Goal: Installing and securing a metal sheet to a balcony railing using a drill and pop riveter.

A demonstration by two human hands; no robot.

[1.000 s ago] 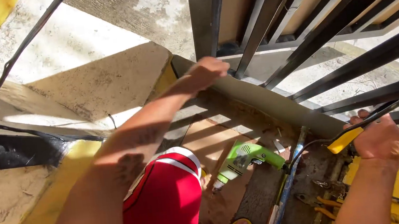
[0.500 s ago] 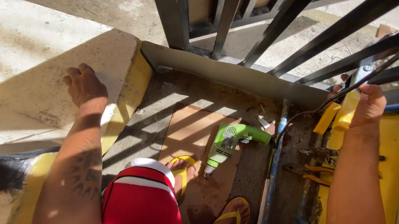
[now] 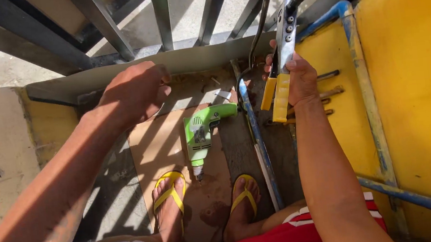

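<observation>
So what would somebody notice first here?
Probably the right hand at upper right, gripping a long metal tool with yellow handles. Next, the bright green drill lying on the floor in the middle, just ahead of two feet in yellow sandals.

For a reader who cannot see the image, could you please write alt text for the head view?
A person's right hand holds up a metal hand tool with yellow grips, while the left hand hovers loosely closed near a metal ledge below dark bars. A green drill lies on cardboard between feet in yellow flip-flops.
</observation>
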